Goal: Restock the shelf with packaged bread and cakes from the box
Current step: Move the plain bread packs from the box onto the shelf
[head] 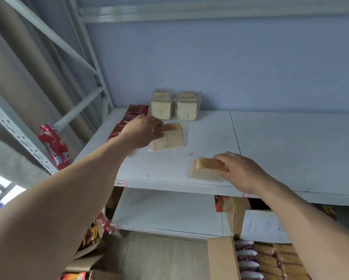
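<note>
On the white shelf point(280, 150), my left hand point(142, 131) grips the near end of a clear-wrapped bread pack point(169, 139) lying towards the shelf's left. My right hand point(240, 171) grips a second bread pack point(205, 168) resting close to the shelf's front edge. Two rows of bread packs stand upright at the back, one on the left point(162, 107) and one on the right point(187, 107). The open cardboard box point(222, 259) at the bottom right holds more wrapped goods point(270, 257).
Red snack packets point(129, 120) lie along the shelf's left edge. A red packet point(54, 145) hangs by the perforated metal upright point(18, 134). A lower white shelf point(165, 211) sits below. More boxes with packets point(88, 239) stand at the bottom left.
</note>
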